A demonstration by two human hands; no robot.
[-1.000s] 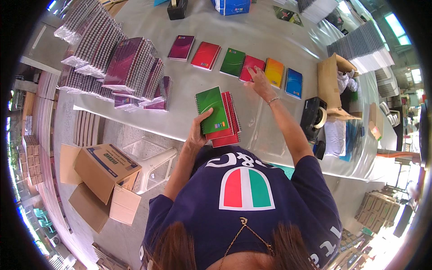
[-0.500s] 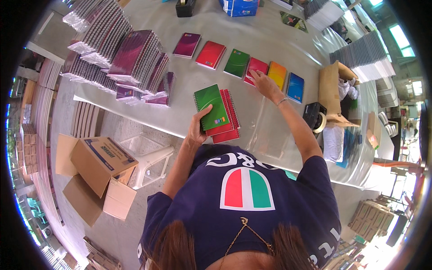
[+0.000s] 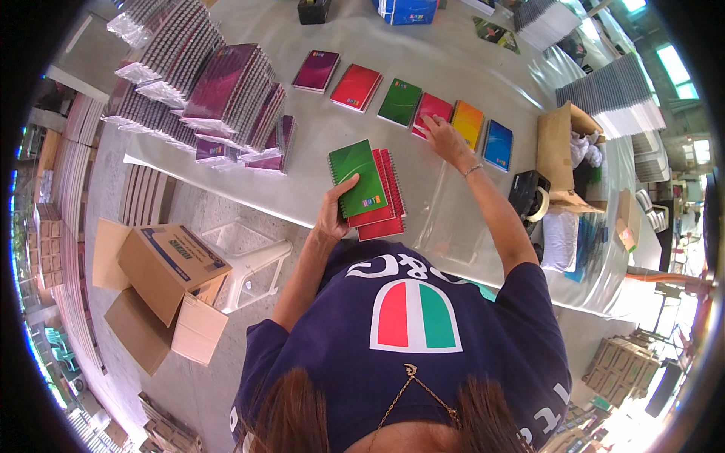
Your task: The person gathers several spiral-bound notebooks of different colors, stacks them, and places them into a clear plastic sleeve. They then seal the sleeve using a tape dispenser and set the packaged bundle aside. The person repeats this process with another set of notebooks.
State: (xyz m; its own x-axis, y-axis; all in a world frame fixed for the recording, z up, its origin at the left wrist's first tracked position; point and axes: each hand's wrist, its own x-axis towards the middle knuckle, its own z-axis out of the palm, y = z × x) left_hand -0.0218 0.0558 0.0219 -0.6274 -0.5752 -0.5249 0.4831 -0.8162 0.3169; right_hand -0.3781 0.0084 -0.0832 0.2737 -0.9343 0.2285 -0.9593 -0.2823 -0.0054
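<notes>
A glossy grey table [image 3: 453,219] fills the workshop before us. Our left hand [image 3: 332,215] clamps a small stack of spiral notebooks [image 3: 370,189], green on top, thumb across the cover. Our right hand [image 3: 442,136] presses flat on the red notebook [image 3: 427,109] in the row; we should square its slick card edges with its neighbours.

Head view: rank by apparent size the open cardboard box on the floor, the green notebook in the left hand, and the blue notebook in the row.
1. Open cardboard box, largest.
2. Green notebook.
3. Blue notebook, smallest, though it lies farther from the camera, so the two notebooks may really match.
</notes>
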